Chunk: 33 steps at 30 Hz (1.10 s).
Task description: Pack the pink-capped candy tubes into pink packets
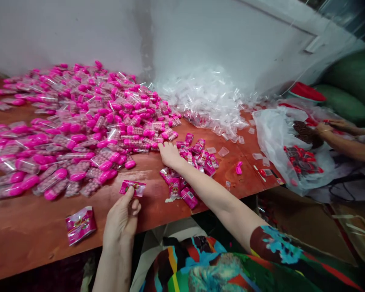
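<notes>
My left hand (123, 213), near the table's front edge, pinches a small magenta printed packet (134, 188) between thumb and fingers. Over the table, my right hand (170, 155) reaches to the right edge of a big pile of clear tubes with bright pink ends (109, 109), filled with small pinkish balls. Its fingers are curled down by the nearest tubes, and what they grip is hidden. Below and beside that wrist lies a heap of small magenta packets (189, 197). A larger magenta packet (80, 225) lies flat to the left of my left hand.
A mound of clear plastic pieces (207, 97) rests against the wall. Loose clear caps (223, 151) and a pink piece (239, 168) lie on the red-brown table (158, 211). At right, another person's hands (324, 127) work above a white plastic bag (270, 142) with red packets.
</notes>
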Tool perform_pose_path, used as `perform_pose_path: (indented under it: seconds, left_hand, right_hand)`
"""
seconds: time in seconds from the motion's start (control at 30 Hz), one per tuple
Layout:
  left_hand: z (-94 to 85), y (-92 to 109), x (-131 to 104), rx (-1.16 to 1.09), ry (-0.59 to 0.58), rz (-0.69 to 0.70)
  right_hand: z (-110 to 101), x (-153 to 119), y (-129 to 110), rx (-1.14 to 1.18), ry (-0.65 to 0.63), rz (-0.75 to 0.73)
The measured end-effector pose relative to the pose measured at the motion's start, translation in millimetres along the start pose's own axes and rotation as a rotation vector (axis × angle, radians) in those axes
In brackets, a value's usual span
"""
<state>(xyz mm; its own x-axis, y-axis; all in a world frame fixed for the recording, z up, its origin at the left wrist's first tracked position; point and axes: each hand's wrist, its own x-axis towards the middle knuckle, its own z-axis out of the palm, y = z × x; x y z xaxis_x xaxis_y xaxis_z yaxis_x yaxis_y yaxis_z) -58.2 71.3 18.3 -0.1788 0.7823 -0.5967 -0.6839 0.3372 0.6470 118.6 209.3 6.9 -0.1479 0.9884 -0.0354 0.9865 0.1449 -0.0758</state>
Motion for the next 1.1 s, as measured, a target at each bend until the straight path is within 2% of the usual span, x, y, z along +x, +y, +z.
perform_pose_path:
  seconds: [0.1, 0.23, 0.33, 0.43, 0.53, 0.67, 0.77, 0.9, 1.0, 1.1]
  left_hand:
    - [0.6, 3.3, -5.8, -0.073, 0.027, -0.064]
    - [-1.9, 6.9, -12.0, -0.175, 0.014, -0.128]
    - [-7.6, 6.7, -16.4, -0.202, -0.004, -0.154]
    - [-13.3, 1.9, -23.2, -0.187, -0.075, -0.187]
    - [-15.6, -6.9, -32.0, -0.210, -0.127, -0.207]
    - [-14.3, -18.6, -40.6, -0.245, -0.087, -0.222]
    - [-15.3, -24.0, -42.9, -0.247, -0.077, -0.229]
    - [-19.9, -27.9, -45.5, -0.248, -0.095, -0.191]
    - [-20.1, -30.0, -48.8, -0.255, -0.083, -0.181]
    - [-17.0, -31.8, -51.0, -0.264, -0.010, -0.184]
  right_hand:
    - [2.3, -4.0, -3.4, 0.000, -0.016, -0.068]
    - [-9.0, -30.6, -11.5, 0.100, 0.102, -0.147]
    - [-19.1, -61.7, -15.1, 0.369, 0.103, -0.239]
    - [-19.4, -94.6, -19.3, 0.767, -0.035, -0.353]
    - [-8.2, -120.5, -28.9, 1.156, -0.111, -0.257]
    - [12.8, -145.0, -49.4, 1.535, -0.151, -0.083]
    - [24.1, -157.2, -59.9, 1.620, -0.085, 0.000]
    - [27.2, -159.8, -54.9, 1.773, -0.073, 0.169]
    - [22.1, -159.1, -45.0, 1.842, -0.123, 0.169]
    - [16.0, -165.6, -40.1, 1.856, -0.170, 0.155]
